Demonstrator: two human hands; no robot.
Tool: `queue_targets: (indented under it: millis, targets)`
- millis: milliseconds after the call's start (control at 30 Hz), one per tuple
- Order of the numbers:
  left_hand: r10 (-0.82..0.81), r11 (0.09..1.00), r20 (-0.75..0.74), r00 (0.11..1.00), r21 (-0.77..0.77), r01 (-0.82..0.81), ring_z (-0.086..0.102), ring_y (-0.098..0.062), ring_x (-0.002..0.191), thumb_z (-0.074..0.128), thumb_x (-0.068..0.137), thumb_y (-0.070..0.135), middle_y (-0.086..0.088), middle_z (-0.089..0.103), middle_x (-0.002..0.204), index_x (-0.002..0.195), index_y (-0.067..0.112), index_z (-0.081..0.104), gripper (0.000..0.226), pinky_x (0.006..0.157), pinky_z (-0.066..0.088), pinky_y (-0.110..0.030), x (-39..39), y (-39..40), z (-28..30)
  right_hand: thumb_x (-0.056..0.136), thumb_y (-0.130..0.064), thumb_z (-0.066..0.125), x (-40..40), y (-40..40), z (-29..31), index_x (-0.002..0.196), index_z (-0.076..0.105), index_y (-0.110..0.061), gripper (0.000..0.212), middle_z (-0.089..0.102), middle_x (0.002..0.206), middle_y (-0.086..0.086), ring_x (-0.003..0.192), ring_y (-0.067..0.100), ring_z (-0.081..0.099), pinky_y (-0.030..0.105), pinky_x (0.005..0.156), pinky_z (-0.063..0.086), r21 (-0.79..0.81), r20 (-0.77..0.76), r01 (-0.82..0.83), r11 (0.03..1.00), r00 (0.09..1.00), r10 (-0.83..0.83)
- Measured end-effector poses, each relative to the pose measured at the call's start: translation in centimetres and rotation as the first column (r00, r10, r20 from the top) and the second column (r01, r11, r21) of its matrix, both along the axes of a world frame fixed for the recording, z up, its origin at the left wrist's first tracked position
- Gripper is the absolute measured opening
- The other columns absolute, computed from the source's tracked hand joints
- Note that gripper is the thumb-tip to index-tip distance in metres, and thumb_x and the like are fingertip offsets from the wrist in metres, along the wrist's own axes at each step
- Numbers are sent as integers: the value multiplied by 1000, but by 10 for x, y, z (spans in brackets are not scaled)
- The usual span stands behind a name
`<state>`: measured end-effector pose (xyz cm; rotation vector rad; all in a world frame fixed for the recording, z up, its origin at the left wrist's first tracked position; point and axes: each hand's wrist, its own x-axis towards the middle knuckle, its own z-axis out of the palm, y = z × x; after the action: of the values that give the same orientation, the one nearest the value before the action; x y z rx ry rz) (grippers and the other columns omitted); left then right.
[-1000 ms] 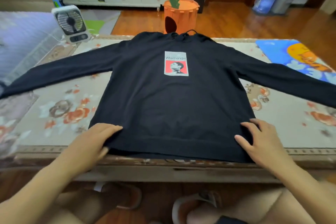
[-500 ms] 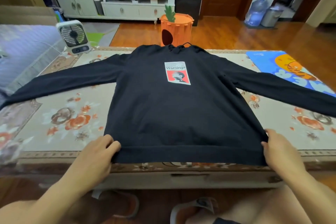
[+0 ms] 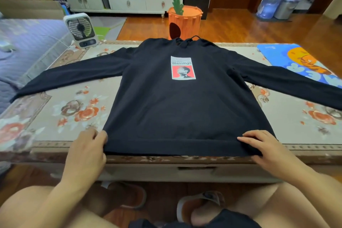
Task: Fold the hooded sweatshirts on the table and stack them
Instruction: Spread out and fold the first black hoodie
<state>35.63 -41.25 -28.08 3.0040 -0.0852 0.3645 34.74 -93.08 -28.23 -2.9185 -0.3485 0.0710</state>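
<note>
Now that your right hand point(image 3: 266, 149) has come back in from the hem's right corner, fingers flat on the black hooded sweatshirt point(image 3: 185, 109), while your left hand point(image 3: 87, 149) grips the near-left corner, it lies spread on the table point(image 3: 46, 116), ready for folding

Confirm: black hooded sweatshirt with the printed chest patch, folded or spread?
Spread. The black hooded sweatshirt lies flat, print up, on the floral table, both sleeves stretched outward, no fold visible.
</note>
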Motion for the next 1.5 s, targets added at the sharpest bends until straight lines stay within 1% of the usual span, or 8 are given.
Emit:
queue_targets:
  millis: [100,233,367,533,633,733,1100,1500]
  targets:
    - [327,841,-176,928,-393,-371,56,-37,98,61,85,12,-12,54,113,122,18,46,40,78,48,-49,3,-17,7,78,1,79,-3,-8,-6,126,69,-20,53,62,123,-5,115,18,56,34,100,45,75,124,-3,997,992,-6]
    - [173,823,-325,930,-471,-318,61,-29,68,54,88,2,-6,63,81,120,36,35,50,58,46,-39,2,-23,8,53,26,69,-4,-14,-9,103,71,-12,63,61,110,4,103,31,55,41,89,50,56,207,112,992,971,-121]
    - [161,977,-119,980,-119,-175,59,-33,77,61,80,1,0,52,94,102,32,58,38,64,47,-39,-6,5,27,41,32,58,-12,-8,6,70,40,-21,63,46,78,-4,74,26,43,36,60,38,108,291,99,989,948,-127]
    - [142,950,-337,931,311,-33,48,-30,63,80,62,7,-2,39,75,84,21,51,38,49,44,-38,-11,5,23,54,19,56,0,1,18,55,39,-37,58,49,67,-14,68,21,51,26,58,36,-25,-14,89,996,996,-89]
    - [79,936,-235,969,352,9,43,-31,69,83,50,8,-12,48,80,77,14,61,36,52,39,-39,6,-21,30,66,19,46,17,-14,46,65,67,-30,53,69,76,-11,79,11,63,29,73,48,210,-198,267,940,954,-227]
    - [-59,988,-157,986,131,80,45,-31,79,60,68,21,-8,55,93,84,19,65,17,63,46,-44,42,-81,43,82,15,45,49,-44,66,78,70,-19,42,70,84,-4,84,14,62,30,78,43,362,-2,446,819,879,-477]
    - [-553,817,-246,796,-349,459,36,-19,143,44,105,36,1,40,155,153,17,38,52,118,29,-32,207,-364,20,92,-5,52,166,-227,41,134,55,-13,43,50,132,14,120,37,47,45,89,46,47,67,792,609,606,-793]
    - [-410,909,-252,876,-39,414,-13,-20,156,10,100,63,8,-9,169,159,43,-3,64,126,-2,-45,288,-415,-25,100,-18,42,268,-314,12,155,24,-14,58,34,154,15,141,42,27,53,115,26,-263,-1,772,579,600,-800]
